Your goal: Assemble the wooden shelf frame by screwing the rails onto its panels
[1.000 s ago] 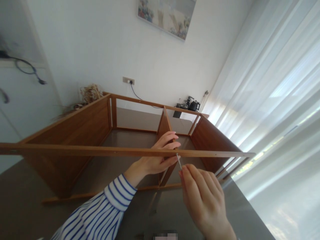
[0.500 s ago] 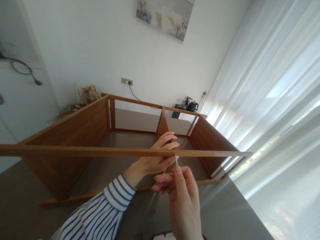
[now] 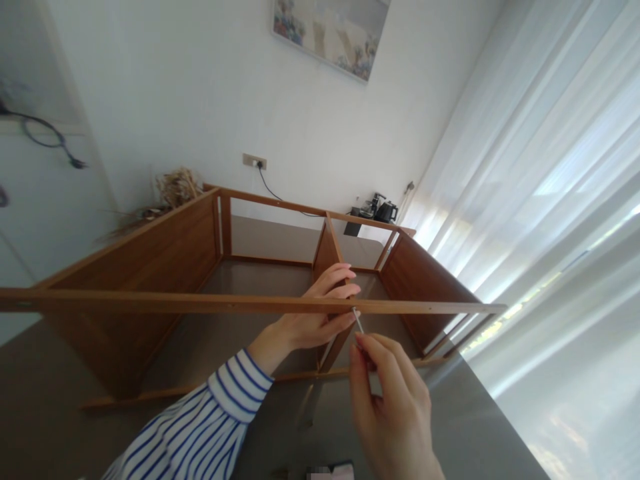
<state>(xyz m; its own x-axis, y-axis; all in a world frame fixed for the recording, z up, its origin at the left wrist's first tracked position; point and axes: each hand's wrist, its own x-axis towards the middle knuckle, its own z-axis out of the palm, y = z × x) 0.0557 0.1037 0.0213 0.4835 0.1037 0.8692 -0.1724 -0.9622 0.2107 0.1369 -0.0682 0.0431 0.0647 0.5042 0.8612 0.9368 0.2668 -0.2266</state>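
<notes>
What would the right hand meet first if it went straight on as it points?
The front wooden rail, most likely: the right hand pinches a thin metal tool whose tip appears to sit against it, though exact depth is unclear.

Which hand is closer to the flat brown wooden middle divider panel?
Left. The left hand is at the divider panel, fingers across its near end; the right hand is farther off, in front of the long brown wooden rail, pinching a thin silvery metal rod.

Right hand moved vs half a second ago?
Yes, rightward in view: the right hand was covering the lower end of the wooden frame's divider; now it sits to the right, leaving that end uncovered.
</notes>
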